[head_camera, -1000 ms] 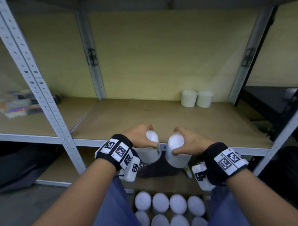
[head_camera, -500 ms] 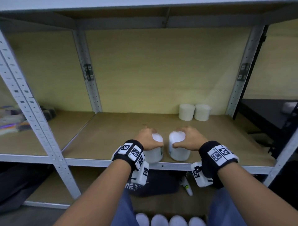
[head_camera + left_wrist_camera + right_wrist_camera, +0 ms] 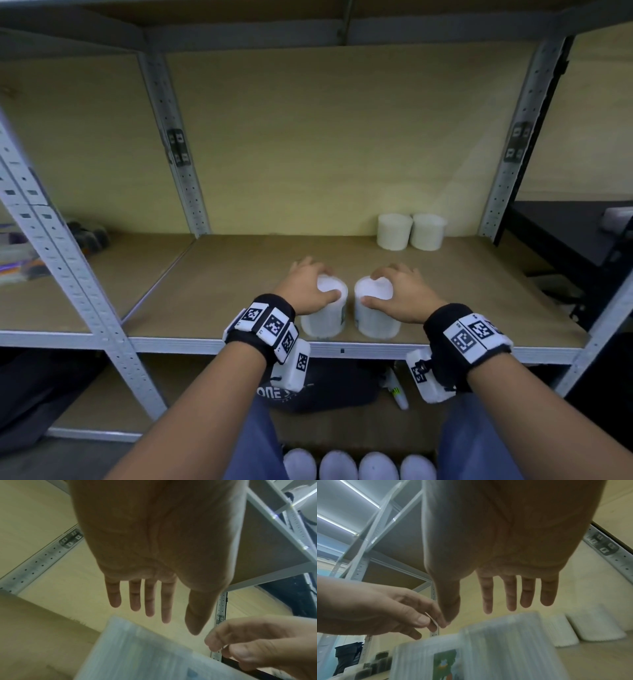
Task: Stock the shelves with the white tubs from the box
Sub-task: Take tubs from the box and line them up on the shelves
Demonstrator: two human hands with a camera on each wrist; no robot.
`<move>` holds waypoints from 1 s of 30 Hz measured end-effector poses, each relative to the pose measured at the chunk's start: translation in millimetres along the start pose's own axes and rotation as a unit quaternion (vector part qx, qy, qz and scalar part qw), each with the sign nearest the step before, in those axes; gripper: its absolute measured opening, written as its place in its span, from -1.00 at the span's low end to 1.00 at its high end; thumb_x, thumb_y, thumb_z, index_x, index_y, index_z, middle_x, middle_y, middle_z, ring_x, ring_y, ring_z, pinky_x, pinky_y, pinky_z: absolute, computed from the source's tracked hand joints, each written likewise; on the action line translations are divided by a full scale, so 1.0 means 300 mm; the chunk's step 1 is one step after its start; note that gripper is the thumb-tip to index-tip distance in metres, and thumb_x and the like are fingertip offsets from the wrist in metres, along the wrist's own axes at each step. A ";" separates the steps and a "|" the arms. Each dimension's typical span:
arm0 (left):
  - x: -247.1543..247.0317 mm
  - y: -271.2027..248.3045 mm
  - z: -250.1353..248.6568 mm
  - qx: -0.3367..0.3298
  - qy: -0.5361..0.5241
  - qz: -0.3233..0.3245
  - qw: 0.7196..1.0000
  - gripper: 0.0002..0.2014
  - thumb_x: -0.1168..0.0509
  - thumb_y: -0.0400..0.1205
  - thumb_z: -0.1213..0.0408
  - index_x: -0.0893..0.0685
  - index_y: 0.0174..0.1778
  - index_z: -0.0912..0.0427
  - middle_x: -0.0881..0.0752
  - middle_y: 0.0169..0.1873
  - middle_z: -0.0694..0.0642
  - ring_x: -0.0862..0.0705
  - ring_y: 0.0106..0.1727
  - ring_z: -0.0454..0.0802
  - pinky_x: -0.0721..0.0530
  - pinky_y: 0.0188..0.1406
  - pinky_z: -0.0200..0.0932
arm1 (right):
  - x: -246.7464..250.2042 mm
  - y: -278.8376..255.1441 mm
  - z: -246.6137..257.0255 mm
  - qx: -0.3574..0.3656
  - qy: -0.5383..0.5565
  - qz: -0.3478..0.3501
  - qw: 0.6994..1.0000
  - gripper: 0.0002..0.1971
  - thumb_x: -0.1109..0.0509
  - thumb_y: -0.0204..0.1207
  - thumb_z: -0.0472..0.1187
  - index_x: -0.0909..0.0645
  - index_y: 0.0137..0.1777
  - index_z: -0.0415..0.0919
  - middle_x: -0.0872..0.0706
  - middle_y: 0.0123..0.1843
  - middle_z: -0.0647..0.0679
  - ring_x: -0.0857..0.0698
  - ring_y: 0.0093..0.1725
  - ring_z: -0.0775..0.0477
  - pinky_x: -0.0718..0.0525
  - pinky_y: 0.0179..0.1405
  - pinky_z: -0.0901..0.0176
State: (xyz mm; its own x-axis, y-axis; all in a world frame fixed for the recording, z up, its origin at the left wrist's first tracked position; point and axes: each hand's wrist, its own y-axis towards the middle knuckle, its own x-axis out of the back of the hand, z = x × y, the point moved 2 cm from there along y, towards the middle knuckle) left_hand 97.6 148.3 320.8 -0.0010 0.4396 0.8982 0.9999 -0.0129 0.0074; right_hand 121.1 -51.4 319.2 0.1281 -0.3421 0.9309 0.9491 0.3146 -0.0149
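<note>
Two white tubs stand side by side near the front edge of the middle shelf: the left tub and the right tub. My left hand hovers over the left tub's lid, my right hand over the right one. In the left wrist view the left hand has straight fingers just above the blurred tub. The right wrist view shows the right hand the same way above its labelled tub. Neither hand grips anything.
Two more white tubs stand at the back right of the shelf. Several tubs fill the box on the floor between my legs. Perforated metal uprights frame the bay. A dark bag lies on the lower shelf.
Both hands carried the tubs up from below the shelf edge and set them on the shelf. The fingers have since straightened and let go of the tubs.
</note>
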 end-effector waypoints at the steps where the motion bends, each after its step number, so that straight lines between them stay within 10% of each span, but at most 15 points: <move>1: 0.004 -0.013 -0.001 -0.007 0.010 0.010 1.000 -0.54 -0.36 0.54 -0.03 -0.57 0.34 -0.01 -0.44 0.43 0.10 -0.26 0.58 0.17 -0.35 0.51 0.11 | 0.005 -0.007 0.004 0.005 -0.008 -0.002 1.000 -0.46 -0.36 0.44 0.23 -0.49 0.37 0.05 -0.49 0.39 -0.04 -0.38 0.42 -0.18 -0.39 0.43 -0.08; 9: -0.007 -0.078 -0.021 -0.045 0.042 0.012 0.998 -0.60 -0.31 0.56 0.29 -0.61 0.35 0.09 -0.57 0.36 0.07 -0.52 0.39 0.05 -0.50 0.31 -0.12 | 0.016 -0.041 0.036 0.039 -0.046 0.026 0.998 -0.65 -0.35 0.51 -0.20 -0.62 0.31 -0.09 -0.63 0.36 -0.07 -0.59 0.34 -0.10 -0.59 0.30 0.09; 30: -0.051 0.152 -0.013 -0.035 -0.006 -0.027 0.999 -0.63 -0.35 0.54 0.37 -0.67 0.30 0.20 -0.67 0.33 0.16 -0.64 0.33 0.09 -0.58 0.32 -0.13 | 0.014 0.169 -0.014 0.030 -0.031 -0.011 0.999 -0.72 -0.38 0.54 -0.19 -0.68 0.24 -0.12 -0.67 0.34 -0.11 -0.62 0.32 -0.13 -0.55 0.25 0.13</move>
State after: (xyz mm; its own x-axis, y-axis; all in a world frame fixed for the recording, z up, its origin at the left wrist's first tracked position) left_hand 143.1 137.5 309.3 -0.0551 0.4529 0.8898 0.9949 -0.0506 0.0873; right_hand 170.9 -40.5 321.0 0.0876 -0.2955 0.9513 0.9325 0.3602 0.0260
